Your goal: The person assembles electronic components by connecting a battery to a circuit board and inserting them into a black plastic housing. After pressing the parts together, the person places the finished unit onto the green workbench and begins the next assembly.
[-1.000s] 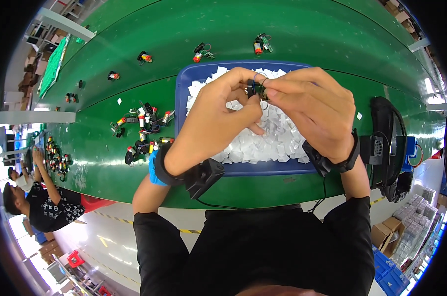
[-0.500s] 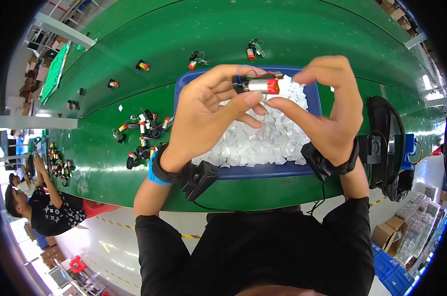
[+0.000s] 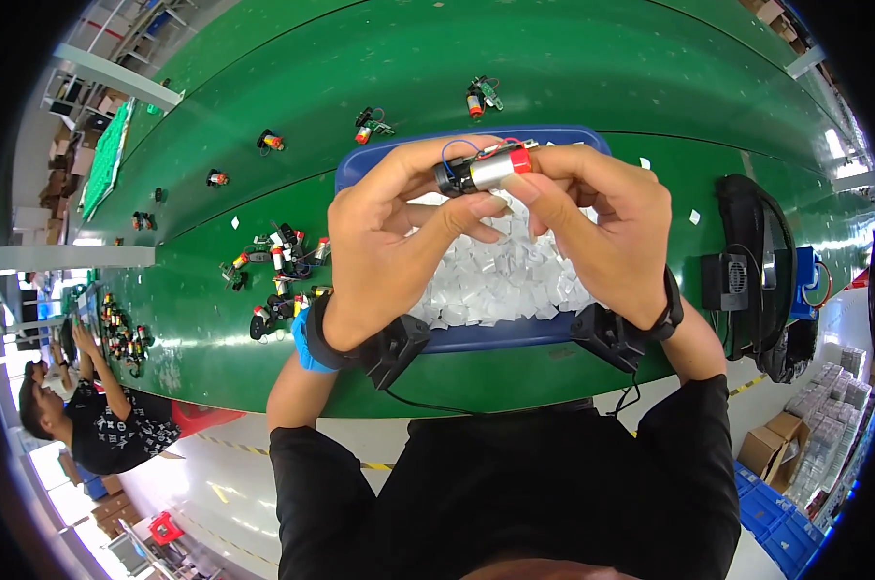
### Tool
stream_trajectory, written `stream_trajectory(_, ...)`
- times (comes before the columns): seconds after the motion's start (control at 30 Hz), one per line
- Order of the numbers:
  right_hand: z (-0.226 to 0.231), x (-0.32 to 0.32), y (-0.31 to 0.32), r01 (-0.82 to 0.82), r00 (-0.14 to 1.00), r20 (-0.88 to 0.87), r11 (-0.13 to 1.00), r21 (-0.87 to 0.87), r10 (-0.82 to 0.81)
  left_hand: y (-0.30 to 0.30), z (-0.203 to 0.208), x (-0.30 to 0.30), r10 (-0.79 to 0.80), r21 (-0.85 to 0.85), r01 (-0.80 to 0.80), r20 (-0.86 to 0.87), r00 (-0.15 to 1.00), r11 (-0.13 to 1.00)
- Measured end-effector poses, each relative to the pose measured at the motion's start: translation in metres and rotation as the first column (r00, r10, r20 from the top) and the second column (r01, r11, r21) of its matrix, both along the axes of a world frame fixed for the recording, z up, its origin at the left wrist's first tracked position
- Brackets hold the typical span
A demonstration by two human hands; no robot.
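Above the blue bin [image 3: 505,335], both my hands hold a small wired cylinder assembly [image 3: 495,171]. Its body is silver, with a red end on the right, a black part on the left, and thin blue and red wires along a small circuit board. My left hand [image 3: 379,242] grips the black end, thumb beneath it. My right hand [image 3: 616,227] pinches the red end between thumb and fingers. Many small white translucent pieces [image 3: 500,280] fill the bin below; whether a piece is between my right fingertips cannot be made out.
Left of the bin lies a loose cluster of similar assemblies [image 3: 281,259]. More are spaced out along the far side, such as one assembly [image 3: 476,101]. A black bag [image 3: 746,222] and a black box-shaped device [image 3: 724,280] lie at right. A co-worker [image 3: 118,425] sits at far left.
My right hand has moved left and closed on the red end, where its fingers were apart before. The assembly has tilted, its red end now higher.
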State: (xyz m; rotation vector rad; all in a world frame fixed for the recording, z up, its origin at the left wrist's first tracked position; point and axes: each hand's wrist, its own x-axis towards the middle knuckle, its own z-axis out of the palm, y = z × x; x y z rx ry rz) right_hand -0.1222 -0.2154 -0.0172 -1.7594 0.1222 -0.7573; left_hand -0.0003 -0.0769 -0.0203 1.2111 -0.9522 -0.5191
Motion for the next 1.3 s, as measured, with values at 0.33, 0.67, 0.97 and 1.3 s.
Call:
stream_trajectory(0.33,-0.005,0.001,-0.004,-0.058,0.989,-0.123,0.985,0.163,0.079,0.000,-0.002,0.004,0.007,0.065,-0.003,-0.063,0.998,0.998)
stream_trajectory(0.67,0.000,-0.004,-0.013,-0.035,0.986,-0.168,0.983,-0.182,0.004,0.014,-0.063,0.211,0.408,0.704,-0.430,0.213,0.888,0.566)
stream_trajectory(0.97,0.004,-0.008,-0.016,-0.074,0.987,-0.161,0.942,-0.327,0.022,0.001,-0.112,0.238,0.011,0.016,-0.538,0.999,0.047,0.843)
stream_trajectory(1.3,-0.003,0.005,-0.029,0.223,0.970,0.221,0.749,-0.624,-0.104,-0.014,-0.004,0.103,-0.079,0.443,-0.356,0.710,0.700,0.823)
